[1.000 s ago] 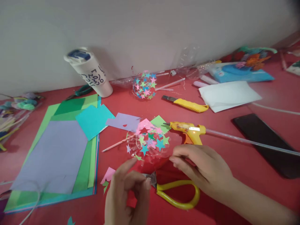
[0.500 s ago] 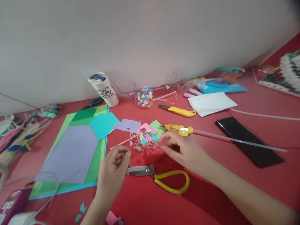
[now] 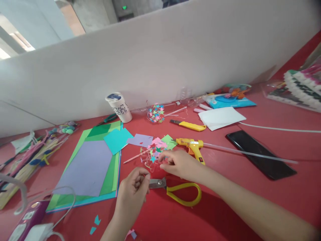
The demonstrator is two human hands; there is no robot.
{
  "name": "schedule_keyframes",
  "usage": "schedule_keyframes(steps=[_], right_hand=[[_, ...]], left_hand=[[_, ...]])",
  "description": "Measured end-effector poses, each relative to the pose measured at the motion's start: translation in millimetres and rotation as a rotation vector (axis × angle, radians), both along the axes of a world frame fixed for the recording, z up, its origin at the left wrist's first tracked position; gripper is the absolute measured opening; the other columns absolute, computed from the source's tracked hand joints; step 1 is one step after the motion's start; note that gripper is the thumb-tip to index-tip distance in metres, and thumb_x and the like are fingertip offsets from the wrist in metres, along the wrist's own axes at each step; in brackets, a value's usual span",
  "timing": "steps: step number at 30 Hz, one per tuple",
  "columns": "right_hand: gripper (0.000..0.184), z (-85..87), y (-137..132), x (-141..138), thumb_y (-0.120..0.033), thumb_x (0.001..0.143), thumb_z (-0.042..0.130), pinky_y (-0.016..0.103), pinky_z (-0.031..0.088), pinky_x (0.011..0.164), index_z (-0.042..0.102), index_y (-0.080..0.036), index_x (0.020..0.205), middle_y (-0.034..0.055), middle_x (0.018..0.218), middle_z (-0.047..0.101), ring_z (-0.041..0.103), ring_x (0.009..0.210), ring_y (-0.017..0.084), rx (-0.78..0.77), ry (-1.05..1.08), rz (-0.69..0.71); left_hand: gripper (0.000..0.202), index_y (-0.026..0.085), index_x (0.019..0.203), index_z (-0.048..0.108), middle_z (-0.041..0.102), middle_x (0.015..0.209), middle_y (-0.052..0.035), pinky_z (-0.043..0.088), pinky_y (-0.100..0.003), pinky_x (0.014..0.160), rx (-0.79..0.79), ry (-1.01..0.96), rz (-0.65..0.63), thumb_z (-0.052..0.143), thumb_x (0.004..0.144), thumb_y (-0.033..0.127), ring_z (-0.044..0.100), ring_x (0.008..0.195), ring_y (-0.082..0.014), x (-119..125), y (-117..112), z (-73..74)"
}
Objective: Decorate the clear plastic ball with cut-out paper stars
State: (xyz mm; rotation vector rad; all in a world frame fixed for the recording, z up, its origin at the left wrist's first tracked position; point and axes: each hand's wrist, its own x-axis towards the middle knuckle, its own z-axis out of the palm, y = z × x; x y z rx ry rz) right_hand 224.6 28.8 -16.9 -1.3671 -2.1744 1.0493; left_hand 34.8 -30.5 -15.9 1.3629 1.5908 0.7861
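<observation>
Scraps of pink [image 3: 131,233] and teal paper [image 3: 97,220] lie on the red table [image 3: 160,217] at the lower edge of the frame, nearest my camera. Above them, left of center, I have the left hand [image 3: 131,190] with fingers curled and thumb drawn in toward them; whether anything is pinched there I cannot tell. The scissors [image 3: 162,183] lie just beside it, blade tip hidden behind the fingers. In the center, the right hand [image 3: 184,164] hangs loosely bent, thumb and forefinger parted, with nothing I can make out between them.

Its fingers cover part of the clear starred piece [image 3: 153,159], which sits mid-frame with a pink stick [image 3: 135,156] at its left. Just right of it lies the glue gun [image 3: 189,143], its long glue stick crossing the phone [image 3: 269,169]. Colored sheets [image 3: 85,167] fill the left.

Farther back, past the yellow cutter [image 3: 192,126], a ball [image 3: 155,113] stands upper center, well covered in stars, near the white tumbler [image 3: 119,107] and below the wall [image 3: 175,63]. I judge that one finished, and the nearer piece partly done: several stars are on or against it, though how many are fixed, and how many remain, I cannot tell.
</observation>
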Motion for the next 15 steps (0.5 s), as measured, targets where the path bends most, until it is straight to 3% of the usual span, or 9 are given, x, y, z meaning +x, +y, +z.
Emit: schedule_keyframes(steps=[5, 10, 15], right_hand=[[0.014, 6.2, -2, -2, -0.022, 0.079, 0.054, 0.022, 0.025, 0.050, 0.066, -0.021, 0.087, -0.0065, 0.050, 0.047, 0.040, 0.048, 0.010, 0.058, -0.039, 0.017], [0.023, 9.6, -3, -4, -0.022, 0.079, 0.054, 0.023, 0.028, 0.054, 0.068, -0.022, 0.098, -0.0010, 0.064, 0.061, 0.052, 0.060, 0.015, 0.125, -0.098, 0.003], [0.023, 11.8, -2, -6, -0.024, 0.080, 0.054, 0.024, 0.028, 0.052, 0.069, -0.022, 0.098, -0.0001, 0.063, 0.063, 0.054, 0.058, 0.016, 0.143, -0.156, -0.005]], left_hand=[[0.015, 0.021, 0.075, 0.055, 0.048, 0.048, 0.0072, 0.035, -0.017, 0.037, 0.008, 0.019, 0.011, 0.052, 0.079, 0.035, 0.044, 0.037, -0.0081, -4, 0, -2.6], [0.015, 0.021, 0.075, 0.056, 0.049, 0.048, 0.0067, 0.034, -0.018, 0.037, 0.018, 0.032, 0.016, 0.052, 0.079, 0.035, 0.045, 0.037, -0.0088, -8, 2, -8.7], [0.016, 0.021, 0.077, 0.055, 0.050, 0.049, 0.0070, 0.035, -0.019, 0.039, 0.024, 0.040, -0.007, 0.049, 0.081, 0.035, 0.046, 0.038, -0.0090, -12, 2, -14.1]])
